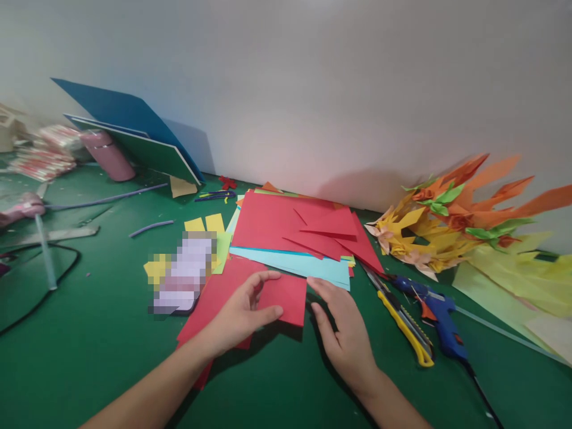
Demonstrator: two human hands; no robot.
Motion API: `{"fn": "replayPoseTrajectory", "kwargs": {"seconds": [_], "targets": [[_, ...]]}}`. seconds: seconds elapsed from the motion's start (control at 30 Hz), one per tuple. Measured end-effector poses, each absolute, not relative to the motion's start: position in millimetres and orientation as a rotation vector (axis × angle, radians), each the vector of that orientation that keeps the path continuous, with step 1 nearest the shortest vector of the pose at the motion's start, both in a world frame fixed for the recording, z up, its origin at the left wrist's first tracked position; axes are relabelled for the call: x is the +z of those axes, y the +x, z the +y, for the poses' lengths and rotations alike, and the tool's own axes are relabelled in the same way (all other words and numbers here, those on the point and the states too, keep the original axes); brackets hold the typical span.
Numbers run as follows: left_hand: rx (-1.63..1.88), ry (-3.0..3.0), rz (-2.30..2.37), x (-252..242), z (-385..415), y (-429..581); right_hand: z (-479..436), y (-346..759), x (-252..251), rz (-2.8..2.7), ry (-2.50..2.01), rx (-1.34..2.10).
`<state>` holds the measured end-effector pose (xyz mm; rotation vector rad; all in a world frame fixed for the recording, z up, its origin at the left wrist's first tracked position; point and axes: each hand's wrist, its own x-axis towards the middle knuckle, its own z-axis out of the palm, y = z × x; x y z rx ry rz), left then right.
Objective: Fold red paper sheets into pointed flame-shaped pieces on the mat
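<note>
A small folded piece of red paper (pixel 288 298) sits in my left hand (pixel 248 304), pinched between the thumb on top and the curled fingers at its far edge. My right hand (pixel 342 330) is just right of that paper, thumb and fingers apart, with nothing between them; its index fingertip is close to the paper's far right corner. Beneath my left hand lie more red sheets (pixel 210 304) on the green table. Beyond both hands is a stack of coloured paper (pixel 286 217), red on top with light blue showing below, and several loose folded red pieces (pixel 328 233) on it.
To the right are a yellow box cutter (pixel 404 328), a blue glue gun (pixel 440 319) with its cord, and orange and yellow paper flowers (pixel 460 220). Left are a blurred-out phone (pixel 185 274), yellow paper squares (pixel 214 222), a pink bottle (pixel 109 156) and leaning boards (pixel 134 140).
</note>
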<state>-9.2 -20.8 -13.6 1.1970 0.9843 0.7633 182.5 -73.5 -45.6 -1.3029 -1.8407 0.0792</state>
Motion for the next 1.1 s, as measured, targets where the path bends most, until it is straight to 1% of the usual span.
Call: {"fn": "replayPoseTrajectory", "kwargs": {"seconds": [0.27,0.43,0.57,0.77,0.97,1.1], "targets": [[0.696,1.263,1.021,-7.8,-23.8,-11.5,-76.6,176.9,-45.4,-1.974,-1.209,0.145],[0.684,1.126,1.097,-0.5,-25.3,-8.8,-75.3,178.8,-50.7,-1.863,-1.444,0.027],[0.659,1.081,1.131,-2.0,-24.2,-8.8,-72.2,182.0,-56.1,-1.882,-1.560,-0.048],[0.658,1.028,1.025,-3.8,-23.3,-12.8,-71.9,184.1,-58.2,-1.788,-1.674,-0.138],[0.473,1.081,0.879,-2.8,-27.2,-13.8,-75.1,184.6,-50.9,-1.928,-1.367,0.046],[0.483,1.153,0.950,-4.4,-27.1,-14.4,-74.8,185.0,-46.1,-2.008,-1.180,0.156]]}}
